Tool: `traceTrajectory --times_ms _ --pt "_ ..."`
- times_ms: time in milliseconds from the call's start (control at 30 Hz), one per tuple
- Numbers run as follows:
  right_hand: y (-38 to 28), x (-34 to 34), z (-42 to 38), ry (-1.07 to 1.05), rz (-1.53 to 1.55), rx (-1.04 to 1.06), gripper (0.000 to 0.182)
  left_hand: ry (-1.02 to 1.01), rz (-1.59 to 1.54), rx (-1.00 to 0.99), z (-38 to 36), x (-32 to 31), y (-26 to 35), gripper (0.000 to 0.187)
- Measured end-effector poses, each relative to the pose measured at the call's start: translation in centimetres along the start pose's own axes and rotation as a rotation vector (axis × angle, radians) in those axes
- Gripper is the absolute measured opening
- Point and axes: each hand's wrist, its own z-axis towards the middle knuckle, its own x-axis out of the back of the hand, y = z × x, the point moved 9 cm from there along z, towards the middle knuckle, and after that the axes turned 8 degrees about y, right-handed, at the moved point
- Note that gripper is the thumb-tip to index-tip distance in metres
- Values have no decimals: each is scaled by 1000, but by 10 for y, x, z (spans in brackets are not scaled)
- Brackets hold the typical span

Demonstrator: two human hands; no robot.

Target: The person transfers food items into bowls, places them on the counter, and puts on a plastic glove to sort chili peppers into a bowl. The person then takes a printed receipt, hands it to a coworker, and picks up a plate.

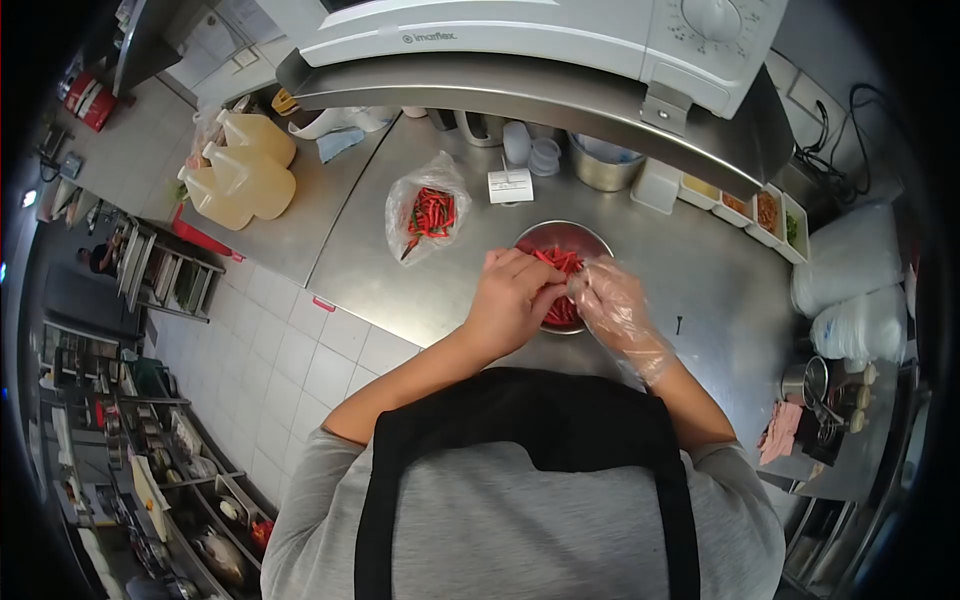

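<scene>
My bare left hand [512, 303] and my right hand [612, 302], in a clear plastic glove, meet over a metal bowl [598, 238]. Red chili peppers [560, 262] lie inside the bowl, partly hidden by my hands. The fingers of both hands are closed in a pinch and come together at the tips. What is between them is too small and covered to make out. To the left of the bowl, an open clear plastic bag [400, 205] holds more red chilies [432, 212], some with green stems.
Above the steel counter [400, 290], a shelf carries a white oven [490, 50]. Several condiment containers [768, 212] line the right back, beside a metal pot [605, 170]. Jugs of yellowish liquid [240, 170] stand at left. A small dark object [680, 324] lies right of the bowl.
</scene>
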Motion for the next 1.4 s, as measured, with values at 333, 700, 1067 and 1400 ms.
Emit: traceTrajectory --times_ms 333,700,1067,1400 --pt "27 -6 -18 -27 568 -736 27 107 197 -129 -4 20 4 14" --pt "-1 -21 -21 -147 -83 -111 14 29 259 -302 -17 9 23 20" --pt "40 -41 -51 3 608 -575 24 117 76 -159 -29 4 5 16" --pt "52 -53 -58 130 1043 -787 23 27 -343 282 -38 -19 -44 15"
